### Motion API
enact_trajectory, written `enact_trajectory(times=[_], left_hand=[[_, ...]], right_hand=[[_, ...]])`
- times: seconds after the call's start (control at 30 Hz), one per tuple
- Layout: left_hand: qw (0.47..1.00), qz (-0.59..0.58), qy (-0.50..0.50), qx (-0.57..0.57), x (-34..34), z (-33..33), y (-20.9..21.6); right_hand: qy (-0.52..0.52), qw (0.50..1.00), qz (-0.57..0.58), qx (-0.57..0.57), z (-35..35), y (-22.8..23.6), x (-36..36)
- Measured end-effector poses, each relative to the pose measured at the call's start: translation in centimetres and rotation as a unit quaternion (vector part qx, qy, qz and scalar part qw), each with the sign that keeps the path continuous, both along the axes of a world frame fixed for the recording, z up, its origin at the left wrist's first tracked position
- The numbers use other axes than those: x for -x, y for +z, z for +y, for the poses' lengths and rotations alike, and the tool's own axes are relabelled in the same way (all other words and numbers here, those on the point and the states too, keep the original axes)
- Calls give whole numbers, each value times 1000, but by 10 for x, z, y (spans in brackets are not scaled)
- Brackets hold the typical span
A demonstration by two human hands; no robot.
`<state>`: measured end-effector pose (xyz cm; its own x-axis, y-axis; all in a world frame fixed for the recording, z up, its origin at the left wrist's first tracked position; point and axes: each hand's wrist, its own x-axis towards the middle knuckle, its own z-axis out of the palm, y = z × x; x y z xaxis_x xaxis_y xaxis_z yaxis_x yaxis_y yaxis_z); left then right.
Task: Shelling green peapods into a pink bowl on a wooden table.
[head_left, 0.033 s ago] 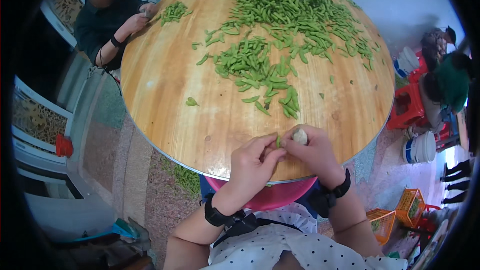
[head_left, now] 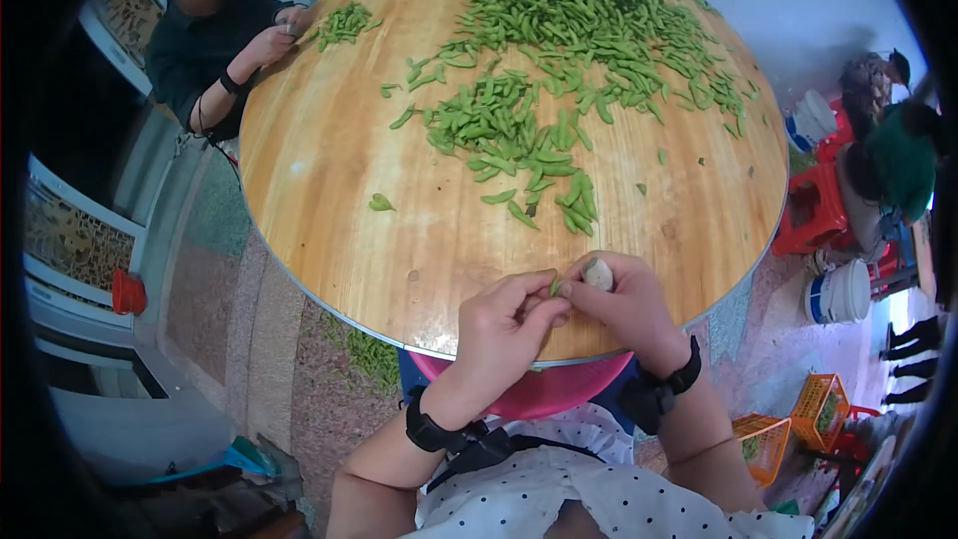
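Over the near edge of the round table, my left hand (head_left: 511,317) is closed, its thumb and fingers pinching a green soybean pod (head_left: 555,287). My right hand (head_left: 624,301) is closed too, with its fingertips pressed against the same pod. A pale, rounded piece (head_left: 598,273) shows at the right hand's curled forefinger; whether it is a finger wrap or a held thing, I cannot tell. Farther up the table lies a loose cluster of soybean pods (head_left: 489,120), spreading toward my hands. One lone pod (head_left: 380,203) rests left of it.
A large pod heap (head_left: 579,10) covers the far side of the wooden table (head_left: 339,160). A pink basin (head_left: 544,394) sits below its near edge. Another person (head_left: 215,40) works at the left beside a small pod pile (head_left: 345,23). Red stools (head_left: 810,210) and orange crates (head_left: 763,447) stand right.
The pod between my fingertips has shifted slightly and less of it shows. My hands stay in nearly the same place.
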<state>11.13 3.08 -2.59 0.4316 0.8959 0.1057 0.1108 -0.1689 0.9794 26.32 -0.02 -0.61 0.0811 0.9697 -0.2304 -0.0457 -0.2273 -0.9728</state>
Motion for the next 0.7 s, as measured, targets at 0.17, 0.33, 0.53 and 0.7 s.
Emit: enact_trajectory(times=[0.17,0.33,0.53,0.7], left_hand=[[980,-126,-5,154,9,-3,-1],[973,-110,-41,198,17,-1,0],[961,-94,-98,240,22,0,5],[969,-80,-99,212,22,-1,7]], right_hand=[[127,985,114,22,-8,1,-17],[198,973,119,23,-14,-4,-18],[240,964,110,36,-13,-5,-16],[247,966,79,15,-13,-3,-12]])
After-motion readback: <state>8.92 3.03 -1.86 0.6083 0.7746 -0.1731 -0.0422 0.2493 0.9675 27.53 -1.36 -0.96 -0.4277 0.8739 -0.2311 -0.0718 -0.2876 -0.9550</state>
